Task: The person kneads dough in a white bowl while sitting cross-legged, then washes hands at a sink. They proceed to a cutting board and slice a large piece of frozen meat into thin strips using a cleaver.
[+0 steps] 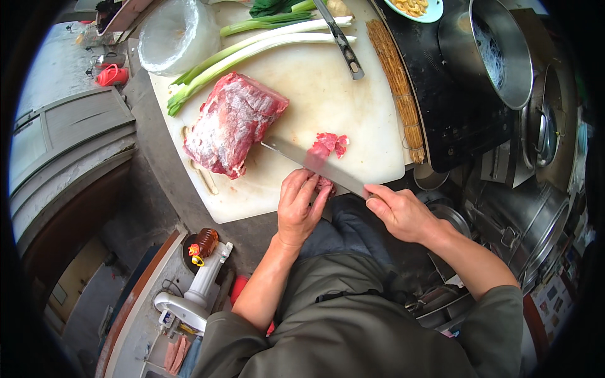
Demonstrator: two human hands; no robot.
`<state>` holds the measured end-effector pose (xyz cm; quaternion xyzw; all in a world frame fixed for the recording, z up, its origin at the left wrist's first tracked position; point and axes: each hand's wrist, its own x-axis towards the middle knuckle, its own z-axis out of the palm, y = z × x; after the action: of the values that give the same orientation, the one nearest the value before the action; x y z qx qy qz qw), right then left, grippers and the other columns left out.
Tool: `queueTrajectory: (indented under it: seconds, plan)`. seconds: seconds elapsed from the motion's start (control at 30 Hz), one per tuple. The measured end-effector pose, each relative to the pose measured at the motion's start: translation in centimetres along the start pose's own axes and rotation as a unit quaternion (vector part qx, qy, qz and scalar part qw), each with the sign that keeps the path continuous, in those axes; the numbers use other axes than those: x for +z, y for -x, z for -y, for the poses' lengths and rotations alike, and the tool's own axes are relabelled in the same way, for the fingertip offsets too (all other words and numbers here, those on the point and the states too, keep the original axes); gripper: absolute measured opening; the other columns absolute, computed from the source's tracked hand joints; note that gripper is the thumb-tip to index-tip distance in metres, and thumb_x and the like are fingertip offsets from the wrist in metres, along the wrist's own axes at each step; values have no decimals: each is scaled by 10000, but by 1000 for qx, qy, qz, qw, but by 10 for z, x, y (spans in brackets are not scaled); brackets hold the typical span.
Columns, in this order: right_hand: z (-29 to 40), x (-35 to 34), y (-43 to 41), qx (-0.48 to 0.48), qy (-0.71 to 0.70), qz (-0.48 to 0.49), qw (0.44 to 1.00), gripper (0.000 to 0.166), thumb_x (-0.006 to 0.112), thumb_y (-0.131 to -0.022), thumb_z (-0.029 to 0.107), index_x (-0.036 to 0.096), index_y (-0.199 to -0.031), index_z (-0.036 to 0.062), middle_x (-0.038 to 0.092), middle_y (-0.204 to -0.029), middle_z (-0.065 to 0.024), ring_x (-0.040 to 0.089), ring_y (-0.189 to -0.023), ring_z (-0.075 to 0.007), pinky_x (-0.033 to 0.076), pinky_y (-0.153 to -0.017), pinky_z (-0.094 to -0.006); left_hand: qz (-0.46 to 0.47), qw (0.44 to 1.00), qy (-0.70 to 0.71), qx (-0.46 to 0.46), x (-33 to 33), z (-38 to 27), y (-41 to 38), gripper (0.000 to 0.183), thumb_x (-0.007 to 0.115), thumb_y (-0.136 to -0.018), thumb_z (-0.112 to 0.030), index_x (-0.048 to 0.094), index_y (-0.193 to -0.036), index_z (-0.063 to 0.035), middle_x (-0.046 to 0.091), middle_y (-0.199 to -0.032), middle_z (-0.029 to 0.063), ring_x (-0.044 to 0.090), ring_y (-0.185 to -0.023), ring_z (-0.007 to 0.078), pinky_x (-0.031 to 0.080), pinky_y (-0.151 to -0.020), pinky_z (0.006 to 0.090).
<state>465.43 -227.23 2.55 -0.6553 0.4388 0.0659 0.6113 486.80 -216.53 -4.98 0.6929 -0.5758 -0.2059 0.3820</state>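
Observation:
My right hand (401,212) is closed round the handle of a long kitchen knife (331,176), whose blade points up and left across the white cutting board (359,104). At the board's near edge, my left hand (298,203) holds a small piece of raw meat (325,185) against the blade, its fingers partly hiding the meat. Several thin red slices of meat (327,141) lie just beyond the blade. A large block of raw meat (231,123) with a whitish surface rests on the board's left part, near the knife's tip.
Leeks (255,41), a plastic-lined bowl (177,38) and a metal utensil handle (344,47) lie at the board's far side. A bundled straw brush (398,90) borders its right edge. Further right, a steel pot (496,52) and a bowl of yellowish food (416,7) stand on a black surface.

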Motion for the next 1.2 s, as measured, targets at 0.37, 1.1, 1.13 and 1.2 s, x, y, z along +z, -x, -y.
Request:
queueTrajectory:
  seconds: [0.37,1.1,1.13,1.2]
  plan:
    - [36,-24,49,57,40,69,995,345,531,-1033,317,557,-1178,5,681,-833,-239,646,-809,-467,508,-695,-508,0,1000,5,1,2,-1,5,370,762,-704,85,679,-1060,32,647,-1099,168,619,-1055,377,510,-927,420]
    - [44,-18,27,105,87,93,986,345,525,-1038,344,538,-1150,18,675,-753,-233,652,-746,-468,513,-679,-532,13,1000,6,-15,4,4,9,393,776,-699,62,681,-1080,44,668,-1130,175,622,-1092,384,499,-964,438]
    - [40,-14,23,94,87,87,988,346,529,-1036,343,538,-1154,18,675,-754,-233,653,-746,-467,513,-677,-532,17,1000,9,-19,3,5,9,397,777,-701,61,679,-1086,45,668,-1133,176,621,-1094,384,499,-965,438]
    - [29,-4,11,64,87,67,992,355,539,-1031,343,537,-1177,20,679,-769,-233,655,-751,-464,516,-680,-528,7,1000,5,-9,4,5,8,410,772,-679,62,683,-1079,37,668,-1128,175,632,-1056,373,514,-931,423]
